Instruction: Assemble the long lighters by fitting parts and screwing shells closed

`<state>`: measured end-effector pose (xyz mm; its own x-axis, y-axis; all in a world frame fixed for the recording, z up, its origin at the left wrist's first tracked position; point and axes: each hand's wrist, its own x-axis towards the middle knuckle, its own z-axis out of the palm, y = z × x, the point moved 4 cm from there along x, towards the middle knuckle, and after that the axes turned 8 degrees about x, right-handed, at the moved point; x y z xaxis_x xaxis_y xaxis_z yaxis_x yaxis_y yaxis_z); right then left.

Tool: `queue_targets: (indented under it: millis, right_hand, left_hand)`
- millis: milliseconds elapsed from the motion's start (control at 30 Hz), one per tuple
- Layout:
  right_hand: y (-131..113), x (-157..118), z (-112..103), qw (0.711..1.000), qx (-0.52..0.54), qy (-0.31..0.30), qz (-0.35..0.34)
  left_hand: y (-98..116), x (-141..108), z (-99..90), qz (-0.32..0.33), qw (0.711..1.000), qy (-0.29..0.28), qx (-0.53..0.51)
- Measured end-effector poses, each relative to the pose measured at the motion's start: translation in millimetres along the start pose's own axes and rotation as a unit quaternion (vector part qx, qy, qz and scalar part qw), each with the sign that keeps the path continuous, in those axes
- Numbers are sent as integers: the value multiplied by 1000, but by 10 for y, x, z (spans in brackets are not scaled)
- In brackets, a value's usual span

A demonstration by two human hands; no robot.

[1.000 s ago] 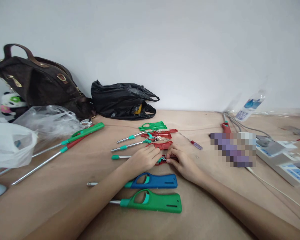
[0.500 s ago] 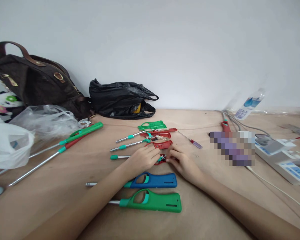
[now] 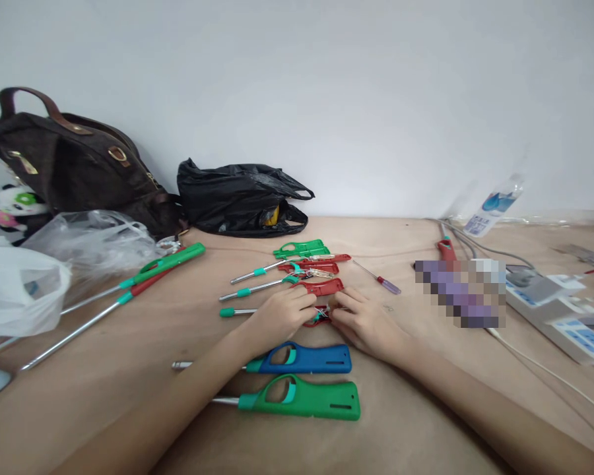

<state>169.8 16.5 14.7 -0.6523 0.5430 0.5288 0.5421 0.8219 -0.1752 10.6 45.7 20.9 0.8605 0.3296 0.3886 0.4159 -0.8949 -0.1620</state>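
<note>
My left hand (image 3: 282,315) and my right hand (image 3: 369,324) meet over an opened red lighter (image 3: 321,316) lying on the wooden table (image 3: 129,369); both pinch at its exposed inner parts, and its steel tube with a teal collar sticks out to the left. Just beyond my fingers lie several more opened red and green lighter halves (image 3: 311,267) with their tubes. Nearer to me sit a whole blue lighter (image 3: 299,358) and a whole green lighter (image 3: 301,398), side by side.
A small purple-handled screwdriver (image 3: 381,280) lies right of the parts. Long lighters (image 3: 143,277) lie at left beside plastic bags (image 3: 24,287), a brown handbag (image 3: 74,161) and a black bag (image 3: 242,198). A power strip (image 3: 564,313), cables and a bottle (image 3: 495,208) sit at right.
My right hand has slid slightly right and flattened over the red lighter's rear end. The left hand stays put. The view has shifted a little.
</note>
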Motion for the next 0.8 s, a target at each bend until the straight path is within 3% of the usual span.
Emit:
queue_targets:
  millis: [200,300,567,800]
  right_hand:
    - [79,-48,4,998,54,5,40]
    - [91,-51,5,997,70,-3,42]
    - [120,-57,11,994,93,-13,60]
    - [103,-47,-3,994,91,-11,56]
  left_hand:
    - [-254,-47,-267,-132,975,63,-170]
    - [-387,-125,-349,-167,970,38,-172]
    - [-303,-318,-137,-187,969,-53,-152]
    - [-261,-329,-82,-200,964,-60,-166]
